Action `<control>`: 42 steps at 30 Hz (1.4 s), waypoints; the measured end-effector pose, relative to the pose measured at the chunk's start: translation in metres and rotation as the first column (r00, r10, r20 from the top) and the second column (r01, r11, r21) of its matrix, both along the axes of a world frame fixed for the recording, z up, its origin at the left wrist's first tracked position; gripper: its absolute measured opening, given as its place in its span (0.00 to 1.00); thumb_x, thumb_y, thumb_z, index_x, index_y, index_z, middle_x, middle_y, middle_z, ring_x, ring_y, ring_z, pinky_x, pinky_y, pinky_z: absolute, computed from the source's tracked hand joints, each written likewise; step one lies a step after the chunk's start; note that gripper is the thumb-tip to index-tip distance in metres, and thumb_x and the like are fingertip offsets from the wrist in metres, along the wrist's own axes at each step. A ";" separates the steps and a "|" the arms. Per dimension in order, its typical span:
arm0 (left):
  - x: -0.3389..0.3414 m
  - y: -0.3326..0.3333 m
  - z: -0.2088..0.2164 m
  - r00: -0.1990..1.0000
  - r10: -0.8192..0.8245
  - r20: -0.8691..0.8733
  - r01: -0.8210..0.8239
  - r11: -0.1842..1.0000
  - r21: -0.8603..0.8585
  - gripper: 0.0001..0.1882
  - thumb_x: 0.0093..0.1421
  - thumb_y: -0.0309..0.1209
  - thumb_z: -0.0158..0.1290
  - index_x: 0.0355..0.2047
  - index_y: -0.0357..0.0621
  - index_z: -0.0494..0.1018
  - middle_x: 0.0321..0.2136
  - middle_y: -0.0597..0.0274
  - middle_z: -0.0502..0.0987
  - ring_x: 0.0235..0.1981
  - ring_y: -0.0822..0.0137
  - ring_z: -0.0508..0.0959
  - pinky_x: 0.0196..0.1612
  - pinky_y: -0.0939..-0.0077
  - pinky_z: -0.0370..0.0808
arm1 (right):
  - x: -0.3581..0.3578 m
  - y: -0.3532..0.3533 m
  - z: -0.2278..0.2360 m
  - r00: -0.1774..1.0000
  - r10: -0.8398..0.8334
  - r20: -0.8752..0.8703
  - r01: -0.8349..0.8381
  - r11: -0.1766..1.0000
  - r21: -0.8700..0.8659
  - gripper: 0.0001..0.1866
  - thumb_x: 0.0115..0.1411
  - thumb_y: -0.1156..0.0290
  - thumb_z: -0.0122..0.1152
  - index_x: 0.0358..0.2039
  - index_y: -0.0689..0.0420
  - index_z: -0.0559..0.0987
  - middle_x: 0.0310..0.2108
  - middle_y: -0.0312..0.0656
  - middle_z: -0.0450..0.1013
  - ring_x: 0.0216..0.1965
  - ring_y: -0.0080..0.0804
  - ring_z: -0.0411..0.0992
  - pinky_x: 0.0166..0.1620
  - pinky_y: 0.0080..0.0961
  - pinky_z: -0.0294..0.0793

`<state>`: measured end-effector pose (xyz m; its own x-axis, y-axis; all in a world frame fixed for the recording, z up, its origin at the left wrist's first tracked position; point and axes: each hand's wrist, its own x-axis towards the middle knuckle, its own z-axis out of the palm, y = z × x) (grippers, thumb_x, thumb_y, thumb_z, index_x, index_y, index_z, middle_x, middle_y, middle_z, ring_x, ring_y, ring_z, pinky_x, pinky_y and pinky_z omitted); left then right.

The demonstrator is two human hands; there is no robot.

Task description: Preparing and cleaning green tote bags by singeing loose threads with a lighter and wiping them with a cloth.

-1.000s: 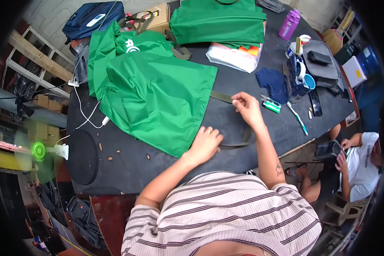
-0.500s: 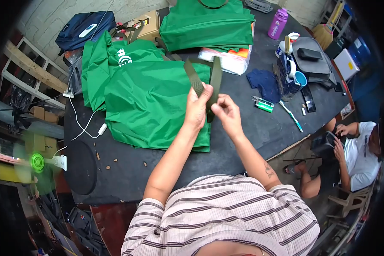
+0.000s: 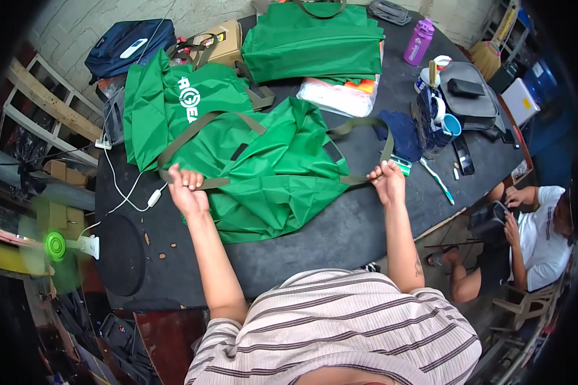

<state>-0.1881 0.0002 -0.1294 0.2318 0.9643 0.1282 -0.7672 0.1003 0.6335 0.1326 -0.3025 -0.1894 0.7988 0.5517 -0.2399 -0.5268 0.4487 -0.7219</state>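
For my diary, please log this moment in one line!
left hand: holds left strap | right hand: holds right strap | green bag: on table

Bright, fairly even light over the dark table point(image 3: 192, 276), exact source hard to tell; soft shading in the folds of the green bag point(image 3: 276, 212), mild sheen along its creases, pale highlights on the plastic pack point(image 3: 334, 96) at the far side. Focus good mid-scene, left hand point(image 3: 190, 190) and right hand point(image 3: 389, 183) both reasonably crisp, while the fan point(image 3: 56, 246) at left smears into green haze. Wide-lens bending strong: table edges curve, corners drop to black, detail at near left dim and soft.
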 end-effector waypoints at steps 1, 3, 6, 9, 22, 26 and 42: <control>0.002 -0.007 0.006 0.998 -0.023 -0.065 0.022 1.000 -0.016 0.10 0.67 0.36 0.43 0.41 0.43 0.66 0.18 0.72 0.57 0.18 0.78 0.57 0.23 0.80 0.58 | -0.004 0.000 0.011 0.996 -0.066 0.053 0.077 0.966 -0.248 0.08 0.62 0.75 0.50 0.40 0.56 0.63 0.24 0.41 0.68 0.23 0.34 0.69 0.33 0.33 0.75; 0.000 -0.016 0.002 0.993 -0.118 -0.006 0.118 0.992 -0.039 0.11 0.67 0.34 0.44 0.46 0.43 0.65 0.21 0.69 0.60 0.22 0.75 0.60 0.28 0.77 0.61 | -0.005 -0.004 0.020 0.950 -0.110 0.291 0.256 0.807 -0.533 0.23 0.58 0.77 0.53 0.53 0.60 0.59 0.28 0.43 0.68 0.29 0.35 0.70 0.38 0.31 0.74; -0.005 -0.034 0.003 0.988 -0.158 -0.005 0.157 0.985 -0.077 0.11 0.67 0.33 0.43 0.46 0.43 0.65 0.23 0.66 0.64 0.26 0.71 0.64 0.33 0.73 0.65 | -0.026 0.004 0.059 0.313 -0.107 0.944 0.806 0.555 -0.204 0.23 0.55 0.82 0.51 0.52 0.63 0.62 0.34 0.44 0.67 0.42 0.35 0.67 0.47 0.27 0.67; -0.010 -0.037 -0.006 0.978 -0.207 0.014 0.207 0.975 -0.081 0.11 0.67 0.31 0.44 0.46 0.41 0.64 0.26 0.62 0.68 0.31 0.67 0.69 0.38 0.69 0.69 | -0.049 0.020 0.092 0.393 0.008 0.920 0.476 0.854 -0.211 0.08 0.55 0.83 0.51 0.35 0.62 0.75 0.32 0.42 0.69 0.34 0.33 0.70 0.42 0.26 0.69; 0.049 -0.133 0.098 0.451 0.708 -0.543 0.656 0.149 0.740 0.29 0.53 0.47 0.57 0.52 0.49 0.69 0.53 0.61 0.70 0.63 0.53 0.58 0.65 0.52 0.47 | -0.091 0.045 0.080 -0.120 0.641 0.758 -0.111 0.750 -0.652 0.27 0.42 0.78 0.61 0.47 0.51 0.73 0.33 0.40 0.67 0.37 0.40 0.69 0.41 0.34 0.69; 0.079 -0.114 0.059 0.333 0.735 -0.591 0.741 0.184 0.646 0.23 0.46 0.42 0.61 0.41 0.46 0.72 0.37 0.59 0.74 0.50 0.56 0.70 0.60 0.40 0.50 | -0.081 0.061 0.085 -0.346 0.392 0.853 0.286 0.910 -0.302 0.14 0.38 0.79 0.59 0.29 0.55 0.75 0.26 0.39 0.65 0.28 0.39 0.66 0.31 0.34 0.64; 0.099 -0.106 -0.013 0.517 0.530 -0.672 0.640 0.282 0.714 0.08 0.48 0.23 0.56 0.30 0.37 0.74 0.45 0.54 0.73 0.50 0.55 0.71 0.54 0.60 0.64 | 0.042 -0.033 0.003 0.148 0.401 0.904 0.839 0.433 -0.329 0.09 0.54 0.78 0.55 0.36 0.57 0.77 0.35 0.42 0.70 0.43 0.43 0.65 0.49 0.36 0.62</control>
<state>-0.0893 -0.1062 -0.1425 0.8101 0.2922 0.5083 0.0273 -0.8848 0.4652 0.1749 -0.3353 -0.1865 0.7067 0.3654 0.6059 0.6765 -0.5997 -0.4273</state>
